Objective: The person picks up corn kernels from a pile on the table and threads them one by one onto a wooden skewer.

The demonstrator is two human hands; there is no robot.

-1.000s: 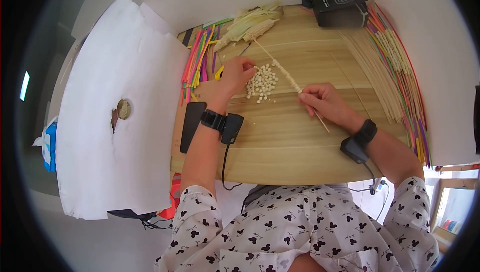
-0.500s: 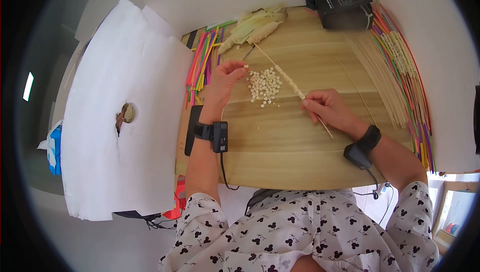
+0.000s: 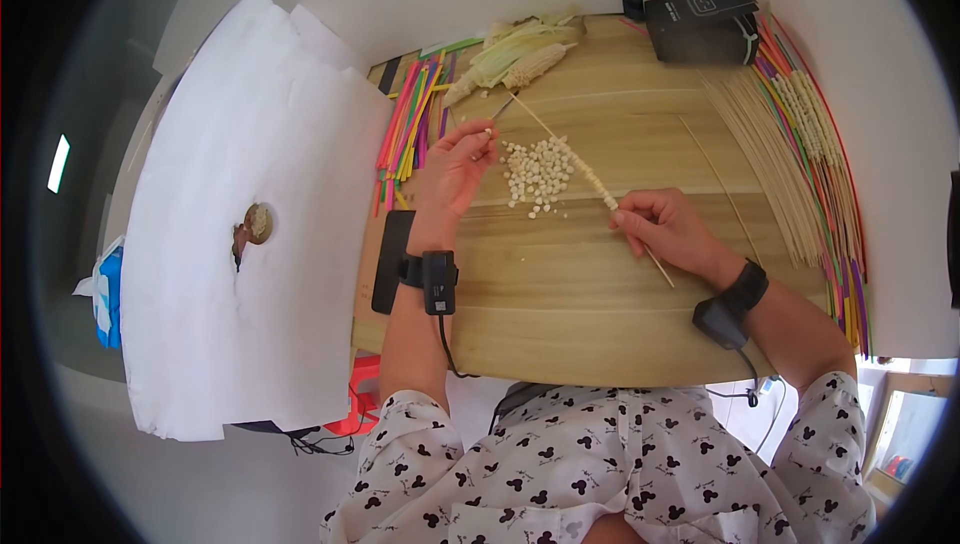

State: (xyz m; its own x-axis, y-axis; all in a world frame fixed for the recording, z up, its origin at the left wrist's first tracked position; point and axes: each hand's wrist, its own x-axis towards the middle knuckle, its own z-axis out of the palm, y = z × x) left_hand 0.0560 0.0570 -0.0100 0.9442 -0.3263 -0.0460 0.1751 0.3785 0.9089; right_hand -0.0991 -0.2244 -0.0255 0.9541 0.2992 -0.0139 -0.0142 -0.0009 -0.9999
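Observation:
My right hand (image 3: 665, 229) is closed round the lower part of a thin wooden stick (image 3: 535, 114), which slants up to the left. Pale kernels (image 3: 592, 176) are threaded along the stick's middle, above my fingers. At the left, my left hand (image 3: 463, 159) pinches a single pale kernel (image 3: 489, 132) between thumb and fingertips. A loose pile of kernels (image 3: 538, 172) lies on the wooden table (image 3: 560, 284) between my hands. A thin dark tool (image 3: 504, 107) lies just beyond my left fingertips.
Corn cobs with husks (image 3: 510, 56) lie at the back. Colourful strips (image 3: 408, 124) are at the left, near a dark flat object (image 3: 393, 262). A black box (image 3: 702, 22), bare sticks (image 3: 765, 159) and kernel-filled sticks (image 3: 805, 114) are at the right.
The whole view has shifted slightly. My left hand still pinches a kernel, and my right hand keeps its hold on the stick.

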